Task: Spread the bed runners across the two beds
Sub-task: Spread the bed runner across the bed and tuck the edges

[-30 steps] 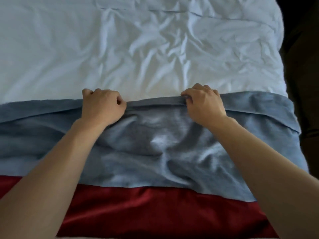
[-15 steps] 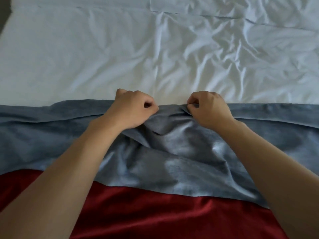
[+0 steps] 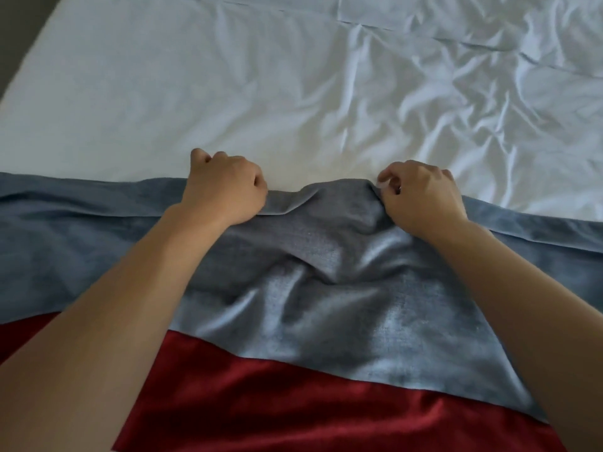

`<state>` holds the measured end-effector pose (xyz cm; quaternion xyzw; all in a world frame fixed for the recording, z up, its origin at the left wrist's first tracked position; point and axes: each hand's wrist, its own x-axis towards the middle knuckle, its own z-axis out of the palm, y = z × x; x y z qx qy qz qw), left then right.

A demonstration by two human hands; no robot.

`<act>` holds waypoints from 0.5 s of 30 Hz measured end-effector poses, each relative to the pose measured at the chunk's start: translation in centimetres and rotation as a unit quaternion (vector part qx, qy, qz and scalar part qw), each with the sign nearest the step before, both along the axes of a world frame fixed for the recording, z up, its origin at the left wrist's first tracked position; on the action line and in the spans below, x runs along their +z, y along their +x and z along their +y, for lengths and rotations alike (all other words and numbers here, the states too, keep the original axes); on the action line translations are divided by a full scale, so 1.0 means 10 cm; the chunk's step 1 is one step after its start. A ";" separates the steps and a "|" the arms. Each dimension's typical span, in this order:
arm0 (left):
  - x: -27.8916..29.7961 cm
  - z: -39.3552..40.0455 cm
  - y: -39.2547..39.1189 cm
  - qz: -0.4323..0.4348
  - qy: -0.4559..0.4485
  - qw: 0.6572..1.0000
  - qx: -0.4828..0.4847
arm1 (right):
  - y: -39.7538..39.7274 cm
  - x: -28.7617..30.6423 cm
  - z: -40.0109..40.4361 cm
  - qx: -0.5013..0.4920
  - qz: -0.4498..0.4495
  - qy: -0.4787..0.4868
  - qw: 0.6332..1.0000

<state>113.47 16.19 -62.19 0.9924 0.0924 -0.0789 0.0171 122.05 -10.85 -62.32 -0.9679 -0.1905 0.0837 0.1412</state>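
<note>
Two hands on the cloth and a lot of bed around them. Biggest thing in shot, the white sheet [image 3: 228, 93] fills the whole upper half, smooth on the left, heavily creased on the right, with a fold line running across near the top. Across the middle lies the blue-grey bed runner [image 3: 310, 305], a wide band reaching from the left edge to the right edge of the picture, its far edge folded into a hem against the white. Between the hands that far edge humps up into a loose ridge, and wrinkles fan down from it toward the near side. Beneath the blue-grey one, nearest the camera, the red bed runner [image 3: 293, 412] shows as a deep crimson strip along the bottom, the blue-grey band overlapping its far edge. Both bare forearms come in from the bottom corners and lie over the two runners. Left hand [image 3: 225, 187], fingers clenched round the hem of the blue-grey runner, knuckles up, thumb tucked at the right side of the fist. Right hand [image 3: 424, 197], curled as well, pinching the hem at the right end of the ridge. Up in the top left corner, a sliver of dark floor [image 3: 23, 27] beside the mattress edge
</note>
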 end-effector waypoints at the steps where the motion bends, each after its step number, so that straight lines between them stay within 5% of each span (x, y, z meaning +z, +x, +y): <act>1: 0.00 0.07 -0.01 -0.001 0.015 1.000 0.013 | 0.03 0.02 0.03 -0.019 0.028 -0.001 0.999; 6: -0.03 0.32 0.00 0.036 -0.001 0.999 0.019 | 0.12 0.13 -0.04 -0.043 0.135 -0.035 0.989; 11: -0.05 0.36 0.14 -0.112 0.006 0.993 0.041 | 0.13 0.12 -0.04 -0.100 0.055 -0.012 0.993; 15: -0.13 0.46 0.17 -0.117 -0.051 0.991 0.040 | 0.14 0.06 0.06 -0.103 0.029 -0.002 0.994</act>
